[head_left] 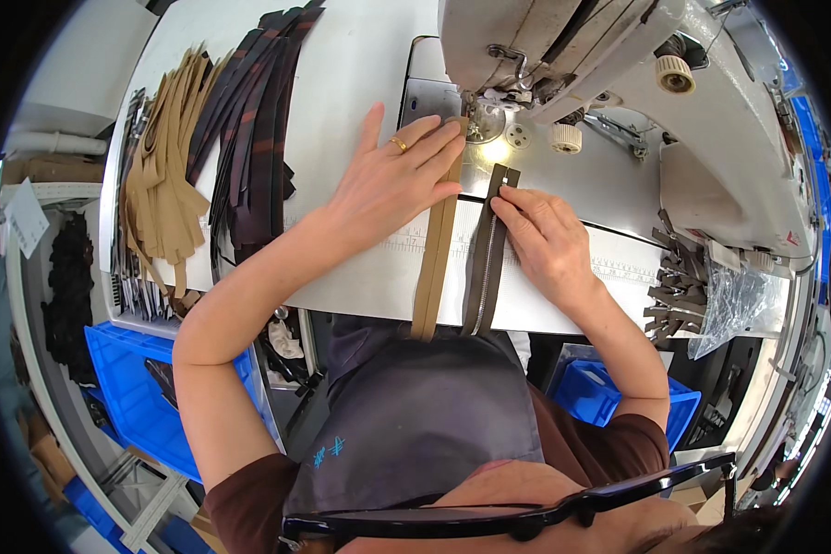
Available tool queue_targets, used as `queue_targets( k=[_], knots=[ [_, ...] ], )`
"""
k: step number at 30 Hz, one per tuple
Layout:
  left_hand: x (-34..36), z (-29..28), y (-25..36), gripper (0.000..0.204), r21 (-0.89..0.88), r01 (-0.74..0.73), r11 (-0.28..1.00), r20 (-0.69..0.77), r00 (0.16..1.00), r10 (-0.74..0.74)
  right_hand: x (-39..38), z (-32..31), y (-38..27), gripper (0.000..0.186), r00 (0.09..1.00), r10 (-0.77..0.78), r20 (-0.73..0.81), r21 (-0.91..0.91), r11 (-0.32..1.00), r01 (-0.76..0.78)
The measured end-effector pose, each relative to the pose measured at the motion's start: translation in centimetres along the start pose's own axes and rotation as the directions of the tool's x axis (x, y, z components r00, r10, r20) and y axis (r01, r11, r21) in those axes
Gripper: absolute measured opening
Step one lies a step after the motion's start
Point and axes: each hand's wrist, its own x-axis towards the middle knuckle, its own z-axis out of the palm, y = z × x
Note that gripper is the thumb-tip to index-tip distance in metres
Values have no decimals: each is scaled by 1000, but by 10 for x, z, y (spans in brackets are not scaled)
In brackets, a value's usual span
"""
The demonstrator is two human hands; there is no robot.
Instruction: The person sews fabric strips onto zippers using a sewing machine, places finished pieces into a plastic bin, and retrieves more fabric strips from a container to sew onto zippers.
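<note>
My left hand (392,171) lies with fingers stretched out on the upper end of a tan fabric tape (432,268), beside the needle area of the white sewing machine (720,157). My right hand (535,222) is closed on the upper part of a dark olive zipper (480,291) with metal teeth, its fingertips near the top end. The zipper and the tan tape run side by side down over the table's near edge, slightly apart.
The white table (332,69) holds piles of tan strips (162,194) and dark strips (249,157) at left. Olive zipper pieces (674,305) and clear plastic (729,305) lie at right. Blue bins (134,379) stand below, on both sides.
</note>
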Motion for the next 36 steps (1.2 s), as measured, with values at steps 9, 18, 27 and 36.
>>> queue_targets(
  k=[9, 18, 27, 36],
  knots=[
    [9, 3, 4, 47, -20, 25, 999, 14, 1000, -24, 0, -3, 11, 35, 1000, 3, 11, -42, 999, -2],
    [8, 7, -1, 35, -10, 57, 998, -76, 995, -58, 42, -9, 2, 30, 988, 97, -117, 194, 978, -73],
    [7, 12, -4, 25, -97, 110, 989, -83, 989, -119, 41, 31, 23, 22, 992, 51, -112, 172, 985, -32],
    [9, 10, -2, 23, -117, 135, 984, -96, 985, -146, 42, 28, 20, 27, 994, 112, 2, 168, 980, -111]
  ],
)
